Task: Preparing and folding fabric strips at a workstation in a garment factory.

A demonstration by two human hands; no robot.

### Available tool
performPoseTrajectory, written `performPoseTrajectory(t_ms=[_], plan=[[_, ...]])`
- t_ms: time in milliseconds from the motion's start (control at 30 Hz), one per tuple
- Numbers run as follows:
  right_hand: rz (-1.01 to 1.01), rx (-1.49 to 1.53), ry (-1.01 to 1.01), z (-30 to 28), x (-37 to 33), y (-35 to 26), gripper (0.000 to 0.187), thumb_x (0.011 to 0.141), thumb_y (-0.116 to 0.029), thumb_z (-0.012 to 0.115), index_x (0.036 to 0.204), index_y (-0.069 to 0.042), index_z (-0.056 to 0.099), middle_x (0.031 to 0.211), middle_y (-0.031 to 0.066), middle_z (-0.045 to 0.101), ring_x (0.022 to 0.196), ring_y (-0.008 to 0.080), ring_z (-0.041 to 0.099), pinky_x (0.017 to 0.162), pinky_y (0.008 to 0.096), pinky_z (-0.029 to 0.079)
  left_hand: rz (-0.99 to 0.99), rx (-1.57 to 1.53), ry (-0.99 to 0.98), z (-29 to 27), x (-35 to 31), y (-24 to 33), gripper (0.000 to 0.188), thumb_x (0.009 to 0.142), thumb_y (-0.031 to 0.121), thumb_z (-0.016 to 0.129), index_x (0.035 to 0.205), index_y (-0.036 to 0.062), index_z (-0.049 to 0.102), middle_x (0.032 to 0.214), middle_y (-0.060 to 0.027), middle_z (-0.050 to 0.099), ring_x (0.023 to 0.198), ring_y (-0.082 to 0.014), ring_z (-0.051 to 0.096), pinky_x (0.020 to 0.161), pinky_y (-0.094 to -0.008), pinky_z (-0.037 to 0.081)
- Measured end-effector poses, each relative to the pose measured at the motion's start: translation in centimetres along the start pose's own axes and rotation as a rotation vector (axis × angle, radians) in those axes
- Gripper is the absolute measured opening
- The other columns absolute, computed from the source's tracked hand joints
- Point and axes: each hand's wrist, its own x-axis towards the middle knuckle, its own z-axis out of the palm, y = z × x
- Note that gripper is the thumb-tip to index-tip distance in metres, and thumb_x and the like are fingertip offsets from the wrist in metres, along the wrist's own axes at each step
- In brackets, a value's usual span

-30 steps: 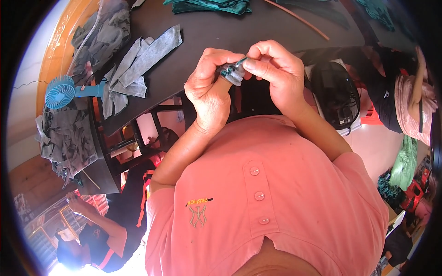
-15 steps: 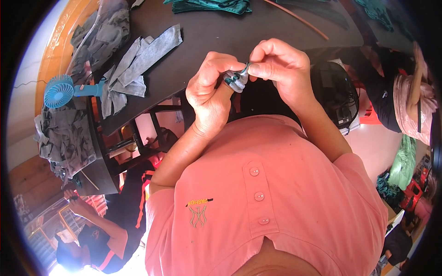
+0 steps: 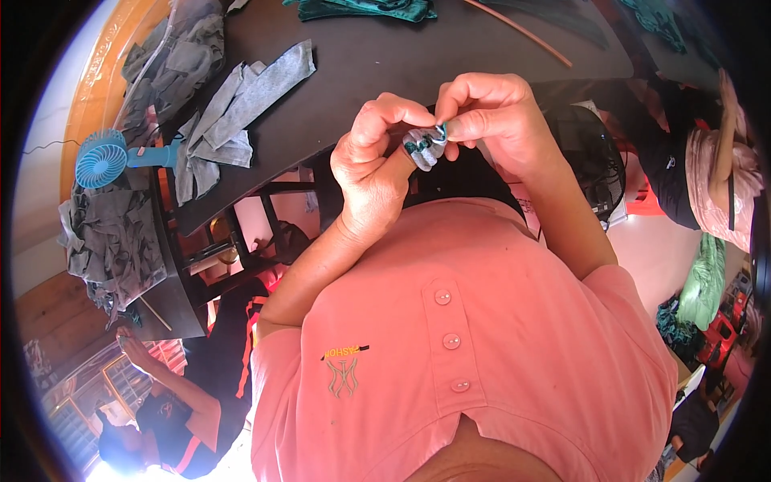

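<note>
In the head view, the left hand (image 3: 373,165) is gripping a small bunched grey-and-green cloth (image 3: 427,153) by the near edge of the table (image 3: 361,72), while the right hand (image 3: 502,120) is pinching its green edge (both hands' fingertips are almost meeting). Grey fabric strips (image 3: 255,100) are lying on the table's left part; folded green fabric (image 3: 365,6) is resting at its far side.
</note>
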Motion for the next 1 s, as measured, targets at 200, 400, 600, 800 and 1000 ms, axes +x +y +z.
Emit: performPoseTrajectory(t_ms=[200, 400, 600, 800, 1000], plan=[[0.078, 0.164, -0.039, 0.0, 0.0, 0.6, 0.008, 0.077, -0.005, 0.068, 0.080, 0.001, 0.063, 0.068, 0.0064, 0.063, 0.054, 0.0132, 0.060, 0.051, 0.0213, 0.039, 0.114, 0.212, -0.048, -1.1, 0.1, -0.5, 0.032, 0.076, -0.025, 0.053, 0.094, -0.0028, 0.066, 0.093, -0.0100, 0.060, 0.075, -0.0173, 0.065, 0.070, -0.0262, 0.053], [0.119, 0.337, -0.039, 0.3, -0.2, 1.0, 0.018, 0.073, -0.007, 0.068, 0.086, 0.002, 0.059, 0.069, 0.0086, 0.063, 0.052, 0.0166, 0.060, 0.048, 0.0226, 0.040, 0.082, 0.140, -0.084, -0.3, 0.5, 0.7, 0.034, 0.075, -0.026, 0.054, 0.096, -0.0031, 0.068, 0.094, -0.0108, 0.061, 0.074, -0.0177, 0.066, 0.065, -0.0258, 0.056], [0.204, 0.532, -0.113, 0.3, -0.3, 1.8, 0.021, 0.070, -0.004, 0.067, 0.088, 0.003, 0.057, 0.070, 0.0108, 0.062, 0.051, 0.0205, 0.060, 0.046, 0.0249, 0.041, -0.011, 0.117, -0.170, 0.0, 0.4, 1.2, 0.038, 0.073, -0.028, 0.052, 0.096, -0.0025, 0.069, 0.092, -0.0091, 0.060, 0.075, -0.0159, 0.066, 0.066, -0.0257, 0.056], [0.240, 0.617, -0.142, 0.4, -0.3, 2.5, 0.019, 0.071, -0.002, 0.066, 0.088, 0.003, 0.057, 0.071, 0.0128, 0.062, 0.051, 0.0212, 0.059, 0.045, 0.0265, 0.042, 0.112, 0.153, -0.249, -0.1, 0.5, 0.7, 0.037, 0.071, -0.027, 0.048, 0.090, -0.0027, 0.067, 0.089, -0.0099, 0.060, 0.068, -0.0174, 0.065, 0.063, -0.0273, 0.057], [-0.200, -0.143, 0.416, 2.6, -0.8, 1.7, 0.020, 0.076, 0.000, 0.070, 0.093, -0.003, 0.061, 0.078, 0.0023, 0.063, 0.065, 0.0123, 0.061, 0.058, 0.0226, 0.046, 0.055, 0.206, 0.062, -0.1, 1.0, 0.2, 0.032, 0.073, -0.025, 0.049, 0.089, -0.0022, 0.065, 0.087, -0.0055, 0.058, 0.071, -0.0127, 0.060, 0.062, -0.0237, 0.051]])
